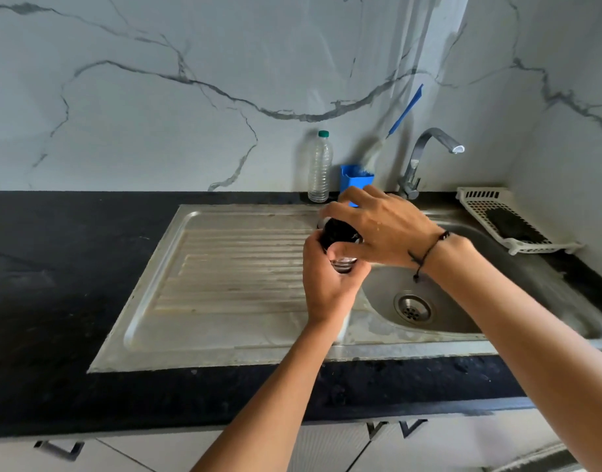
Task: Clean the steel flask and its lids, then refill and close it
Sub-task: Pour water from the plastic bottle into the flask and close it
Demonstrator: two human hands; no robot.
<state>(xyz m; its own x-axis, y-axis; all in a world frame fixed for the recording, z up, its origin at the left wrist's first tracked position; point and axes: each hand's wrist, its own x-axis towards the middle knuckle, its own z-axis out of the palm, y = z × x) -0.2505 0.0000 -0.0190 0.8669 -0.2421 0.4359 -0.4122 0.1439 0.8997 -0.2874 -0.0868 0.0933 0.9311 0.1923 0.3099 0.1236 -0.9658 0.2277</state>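
Head view: both hands meet over the inner edge of the sink (548, 311), where the ribbed drainboard (231, 267) gives way to the basin. The left hand (330, 287) comes up from below with its fingers curled round the flask (342, 264), of which only a ring of bright steel shows between the hands, so its body is mostly hidden. The right hand (381, 229) arches over the top, fingers and thumb wrapped round a dark lid (337, 233) that sits on the flask's upper end. Whether the lid is being unscrewed or tightened cannot be told from this one moment; since the tap (429, 155) runs no water and the basin looks dry round the drain (413, 309), my guess is that it is coming off at the start of the wash. To do this well, the left hand should hold the steel body firmly and stay put while the right turns the lid with an even grip, keeping the flask upright so that anything inside does not spill onto the bench (71, 301). Working over the basin is sensible, since drips go to the drain. Wet steel may slip, so a snug hold matters. A brush (403, 112) stands in a blue cup (356, 180) by the wall, beside a clear bottle (319, 168), and a scrubber lies in a white tray (476, 195) at the right, all within reach for the cleaning to follow.
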